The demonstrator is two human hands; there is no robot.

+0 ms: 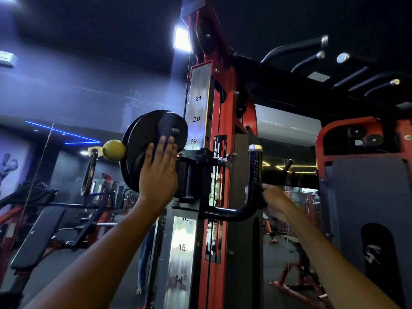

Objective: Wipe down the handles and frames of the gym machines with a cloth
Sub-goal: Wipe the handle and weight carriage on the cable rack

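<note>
Left hand (159,172) is laid flat, fingers straight, against the black pulley wheel (153,150) on the carriage of the red upright frame (225,121); a yellow ball stop (114,150) is seen just left of that hand, beside the wheel. Right hand (275,200) is blurred behind the curved black handle (254,186), so its grip cannot be told, and no cloth can be made out there. Numbered steel rail (197,119) is located between the hands, above and below the carriage.
</note>
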